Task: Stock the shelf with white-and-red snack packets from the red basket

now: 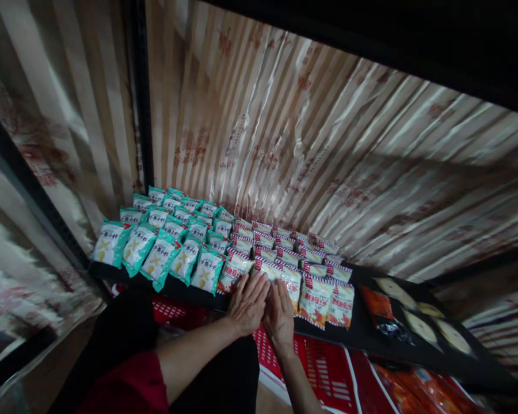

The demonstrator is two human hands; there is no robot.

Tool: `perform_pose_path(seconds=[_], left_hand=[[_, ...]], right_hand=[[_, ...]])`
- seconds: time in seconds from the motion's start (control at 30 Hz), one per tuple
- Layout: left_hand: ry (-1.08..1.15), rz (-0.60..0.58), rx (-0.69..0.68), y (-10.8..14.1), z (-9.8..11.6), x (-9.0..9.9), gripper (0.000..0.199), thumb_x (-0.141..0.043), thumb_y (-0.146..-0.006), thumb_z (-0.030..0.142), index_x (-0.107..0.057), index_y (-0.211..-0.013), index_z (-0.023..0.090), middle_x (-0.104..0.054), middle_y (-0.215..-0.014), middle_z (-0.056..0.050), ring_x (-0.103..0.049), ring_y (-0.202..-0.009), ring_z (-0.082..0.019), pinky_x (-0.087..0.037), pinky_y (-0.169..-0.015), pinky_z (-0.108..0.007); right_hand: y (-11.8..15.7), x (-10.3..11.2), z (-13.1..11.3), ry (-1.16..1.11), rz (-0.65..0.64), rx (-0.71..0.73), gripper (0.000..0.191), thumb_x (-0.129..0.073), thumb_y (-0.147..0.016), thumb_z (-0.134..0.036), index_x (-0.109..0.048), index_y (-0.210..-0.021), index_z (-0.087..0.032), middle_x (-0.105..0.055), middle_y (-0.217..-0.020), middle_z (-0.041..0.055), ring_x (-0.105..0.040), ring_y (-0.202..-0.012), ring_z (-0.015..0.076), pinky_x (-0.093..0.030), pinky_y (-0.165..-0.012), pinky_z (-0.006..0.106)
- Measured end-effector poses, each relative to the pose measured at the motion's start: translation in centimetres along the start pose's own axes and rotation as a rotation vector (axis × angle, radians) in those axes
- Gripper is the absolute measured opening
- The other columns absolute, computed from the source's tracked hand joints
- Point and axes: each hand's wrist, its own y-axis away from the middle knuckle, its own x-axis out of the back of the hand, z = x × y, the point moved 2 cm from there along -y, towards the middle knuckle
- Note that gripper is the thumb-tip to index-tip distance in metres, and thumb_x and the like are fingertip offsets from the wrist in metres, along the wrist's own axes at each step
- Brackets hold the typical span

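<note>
My left hand (pixel 248 303) lies with fingers stretched out against the front of a white snack packet (pixel 237 265) with red lettering and a striped top edge. Close beside it, almost touching, my right hand (pixel 280 317) also has its fingers extended, against the front of another white snack packet (pixel 292 287) in the same row. Both hands partly cover the packets behind them. Several rows of these white packets stand on the black shelf (pixel 358 333). To their left stand rows of teal and white snack packets (pixel 159 260).
Right of the rows, an orange packet (pixel 377 305) and several pale flat items (pixel 418 328) lie on the shelf. Red crates (pixel 323 368) sit below. Wrinkled printed sheeting (pixel 302 132) hangs behind, with a dark metal post (pixel 140 92) at left.
</note>
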Motion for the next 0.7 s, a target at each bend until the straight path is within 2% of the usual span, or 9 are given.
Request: perform_pose_path(seconds=[0.1,0.17,0.33,0.43,0.57,0.7], left_hand=[[-0.012,0.019,0.030,0.6,-2.7,2.3,0.050,-0.037,-0.092,0.031,-0.034,-0.140,0.015,-0.027,-0.150,-0.005,-0.015,-0.140,-0.021,-0.007,-0.115,-0.042],[-0.032,0.037,0.096,1.4,-5.0,3.8,0.047,-0.038,-0.091,0.027,-0.039,-0.137,0.015,-0.029,-0.149,-0.006,-0.016,-0.140,-0.022,-0.010,-0.115,-0.043],[-0.101,0.026,0.212,3.8,-10.8,7.3,0.047,-0.038,-0.091,0.024,-0.040,-0.136,0.015,-0.034,-0.147,-0.009,-0.020,-0.139,-0.024,-0.014,-0.114,-0.045],[-0.160,0.019,0.277,5.4,-13.7,9.3,0.047,-0.038,-0.090,0.022,-0.040,-0.136,0.013,-0.035,-0.146,-0.010,-0.020,-0.139,-0.025,-0.014,-0.113,-0.045],[-0.214,-0.019,0.340,7.2,-17.2,10.9,0.049,-0.040,-0.089,0.023,-0.039,-0.138,0.015,-0.033,-0.147,-0.010,-0.021,-0.139,-0.025,-0.014,-0.113,-0.045],[-0.201,-0.070,0.293,8.6,-19.6,11.4,0.052,-0.041,-0.089,0.023,-0.035,-0.140,0.017,-0.031,-0.148,-0.008,-0.021,-0.139,-0.025,-0.018,-0.113,-0.044]], right_hand=[[-1.5,-0.6,-2.5,-0.043,0.019,0.012,0.061,-0.040,-0.085,-0.010,-0.029,-0.142,-0.024,-0.036,-0.145,0.0124,-0.034,-0.133,0.0285,-0.040,-0.100,0.056],[-2.7,-1.4,-4.7,-0.101,0.008,0.035,0.061,-0.038,-0.083,-0.007,-0.029,-0.142,-0.023,-0.037,-0.144,0.0124,-0.034,-0.133,0.0275,-0.040,-0.100,0.055],[-5.3,-4.0,-10.5,-0.195,-0.024,0.134,0.064,-0.038,-0.082,-0.003,-0.029,-0.142,-0.023,-0.035,-0.145,0.0113,-0.030,-0.136,0.0261,-0.040,-0.102,0.053],[-6.5,-5.7,-13.2,-0.215,-0.054,0.178,0.067,-0.038,-0.080,-0.002,-0.029,-0.142,-0.022,-0.034,-0.146,0.0114,-0.026,-0.137,0.0263,-0.038,-0.103,0.054],[-7.7,-7.4,-15.5,-0.197,-0.055,0.225,0.066,-0.039,-0.078,-0.002,-0.031,-0.141,-0.019,-0.036,-0.145,0.0134,-0.024,-0.138,0.0269,-0.037,-0.102,0.054],[-8.2,-8.7,-16.3,-0.138,-0.057,0.234,0.060,-0.040,-0.079,-0.003,-0.038,-0.137,-0.017,-0.040,-0.142,0.0150,-0.026,-0.137,0.0276,-0.035,-0.102,0.055]])
